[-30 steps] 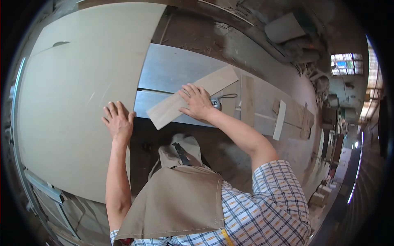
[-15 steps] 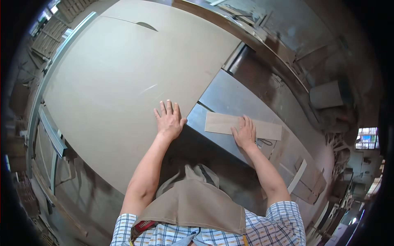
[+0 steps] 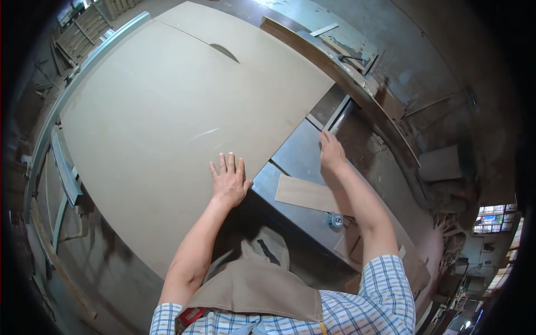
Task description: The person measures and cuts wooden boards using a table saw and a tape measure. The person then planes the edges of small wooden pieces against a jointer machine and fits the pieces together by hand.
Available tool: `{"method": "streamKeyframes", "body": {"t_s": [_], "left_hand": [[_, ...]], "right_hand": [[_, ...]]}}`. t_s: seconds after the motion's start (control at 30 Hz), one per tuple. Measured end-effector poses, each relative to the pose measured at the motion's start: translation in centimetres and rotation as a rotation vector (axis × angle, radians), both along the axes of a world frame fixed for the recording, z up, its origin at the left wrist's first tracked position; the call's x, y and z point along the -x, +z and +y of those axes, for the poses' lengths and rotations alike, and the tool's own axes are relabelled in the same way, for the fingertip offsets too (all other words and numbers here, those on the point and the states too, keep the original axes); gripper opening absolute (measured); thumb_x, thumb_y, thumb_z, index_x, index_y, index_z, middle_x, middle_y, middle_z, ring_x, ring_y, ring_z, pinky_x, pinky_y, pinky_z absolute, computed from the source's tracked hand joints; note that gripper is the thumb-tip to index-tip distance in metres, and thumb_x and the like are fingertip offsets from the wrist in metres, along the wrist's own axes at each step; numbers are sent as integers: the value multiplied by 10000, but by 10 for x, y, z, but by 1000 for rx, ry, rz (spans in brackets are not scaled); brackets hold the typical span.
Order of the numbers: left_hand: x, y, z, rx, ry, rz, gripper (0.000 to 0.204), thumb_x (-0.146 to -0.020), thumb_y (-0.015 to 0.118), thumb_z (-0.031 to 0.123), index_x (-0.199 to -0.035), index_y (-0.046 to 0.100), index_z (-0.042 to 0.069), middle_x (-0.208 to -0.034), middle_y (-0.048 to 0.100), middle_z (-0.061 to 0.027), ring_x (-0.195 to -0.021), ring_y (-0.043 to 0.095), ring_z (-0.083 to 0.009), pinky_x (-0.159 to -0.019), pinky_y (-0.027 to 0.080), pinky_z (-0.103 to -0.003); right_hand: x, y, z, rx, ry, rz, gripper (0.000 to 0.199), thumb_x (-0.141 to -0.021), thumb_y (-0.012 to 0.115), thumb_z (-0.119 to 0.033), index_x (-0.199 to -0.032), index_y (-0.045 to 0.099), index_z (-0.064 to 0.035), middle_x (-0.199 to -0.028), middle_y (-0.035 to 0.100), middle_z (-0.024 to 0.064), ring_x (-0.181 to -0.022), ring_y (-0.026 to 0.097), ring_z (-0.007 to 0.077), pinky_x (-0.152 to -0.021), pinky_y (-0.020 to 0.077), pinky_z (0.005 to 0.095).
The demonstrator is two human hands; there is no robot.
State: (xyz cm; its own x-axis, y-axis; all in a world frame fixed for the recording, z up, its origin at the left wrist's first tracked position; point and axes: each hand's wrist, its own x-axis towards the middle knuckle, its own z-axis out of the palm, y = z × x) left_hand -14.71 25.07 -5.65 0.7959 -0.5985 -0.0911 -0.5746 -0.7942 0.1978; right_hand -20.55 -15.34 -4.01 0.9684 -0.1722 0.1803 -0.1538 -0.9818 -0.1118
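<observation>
The left hand (image 3: 229, 184) is laid flat on the large pale panel (image 3: 151, 111), near its right edge, with the fingers spread wide and nothing grasped. The right hand (image 3: 332, 153) is held at the far part of the metal table (image 3: 301, 148), its fingers close together and slightly bent; whether something is gripped by them cannot be told. Most of the left side is covered by the panel, and a dark half-moon mark (image 3: 225, 53) is seen in its far part. On the metal table a pale wooden strip (image 3: 304, 194) is placed, with a round tape measure (image 3: 335, 221) just beside it. Along the panel's far right, a brown beam (image 3: 304, 48) is seen.
</observation>
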Motion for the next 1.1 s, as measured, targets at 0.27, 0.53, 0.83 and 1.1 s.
{"method": "streamKeyframes", "body": {"t_s": [0.27, 0.53, 0.83, 1.1], "left_hand": [[-4, 1, -8, 44, 19, 6, 825, -1012, 643, 542, -1630, 417, 43, -1721, 298, -277, -1614, 196, -510, -1267, 142, -723], [-6, 7, -22, -20, 42, -5, 839, -994, 682, 506, -1610, 428, -5, -1715, 290, -300, -1604, 196, -540, -1263, 159, -722], [-8, 5, -41, 16, 81, 9, 872, -944, 719, 504, -1588, 439, -12, -1689, 316, -323, -1572, 225, -582, -1233, 184, -758], [-7, 1, -52, -33, 138, -36, 867, -945, 715, 519, -1592, 445, 9, -1683, 320, -319, -1563, 231, -593, -1200, 200, -795]], "right_hand": [[-145, -2, -92, 154, 106, 82, 471, -1006, 524, -71, -1476, 531, -91, -1551, 521, 150, -1367, 571, 368, -1131, 495, 466], [-222, 1, -152, 338, 513, 28, 222, -982, 530, -119, -1138, 659, -26, -1195, 695, 130, -1150, 684, 331, -961, 564, 434], [-228, -7, -175, 425, 663, -47, 353, -951, 571, -154, -1227, 699, 25, -1174, 707, 130, -1107, 690, 284, -950, 563, 393], [-232, -19, -173, 525, 651, -85, 423, -964, 561, -152, -1307, 673, 69, -1374, 678, 220, -1255, 653, 335, -1067, 542, 415]]}}
